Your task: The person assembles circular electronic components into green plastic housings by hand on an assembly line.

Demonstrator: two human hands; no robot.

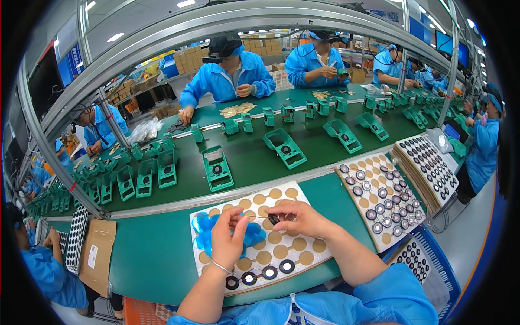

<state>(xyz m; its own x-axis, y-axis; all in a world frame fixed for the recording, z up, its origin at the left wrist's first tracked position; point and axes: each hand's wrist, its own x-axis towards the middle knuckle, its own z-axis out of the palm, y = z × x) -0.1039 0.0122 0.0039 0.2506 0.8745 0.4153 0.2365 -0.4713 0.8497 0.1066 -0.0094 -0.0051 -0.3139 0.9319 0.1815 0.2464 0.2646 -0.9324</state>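
My right hand pinches a small black round speaker between thumb and fingertips. My left hand faces it with thumb and fingers drawn together; whatever they hold is too small to make out, perhaps a thin wire. Both hands are above a white tray with round tan recesses. Crumpled pieces of shiny blue film lie on the tray beside and behind my left hand. Along its near edge sits a row of several black ring-shaped speakers with white centres.
A second tray, partly filled with speakers, lies to the right, with stacked full trays beyond. Ahead, green plastic housings stand on a dark green belt. A cardboard sheet leans at left. Co-workers work across the belt.
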